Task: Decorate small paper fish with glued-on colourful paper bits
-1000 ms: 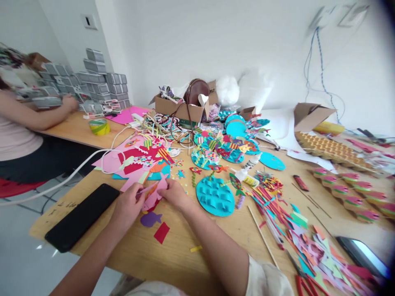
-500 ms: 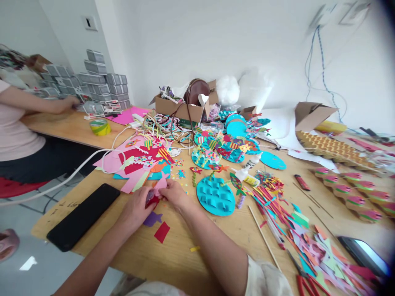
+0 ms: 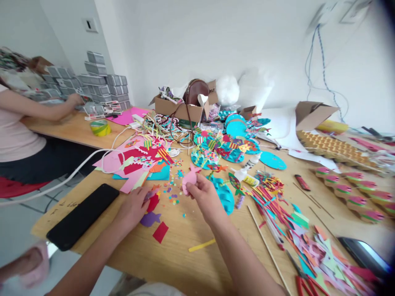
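A pink paper fish (image 3: 189, 179) is pinched between the thumb and fingers of my right hand (image 3: 205, 197), raised over the table. My left hand (image 3: 132, 207) is closed low over the table, with a small light purple piece (image 3: 151, 194) showing at its fingertips; its shape is mostly hidden. Close by lie a red paper cutout (image 3: 153, 203), a purple paper fish (image 3: 150, 219) and a red paper scrap (image 3: 161, 232). My right hand partly covers a turquoise disc with curled paper strips (image 3: 224, 195). Small coloured dots (image 3: 173, 193) are scattered between my hands.
A black phone (image 3: 83, 216) lies at left, a yellow paper strip (image 3: 201, 245) in front. Glue bottles (image 3: 248, 177), a wooden stick (image 3: 267, 246), paper scraps (image 3: 327, 255) and red-handled scissors (image 3: 304, 279) lie at right. Another person's arm (image 3: 40, 109) works at the far-left table.
My right hand has moved right with the pink fish, away from my left hand. Dots and a yellow strip have come into view. My left hand has shifted slightly left.
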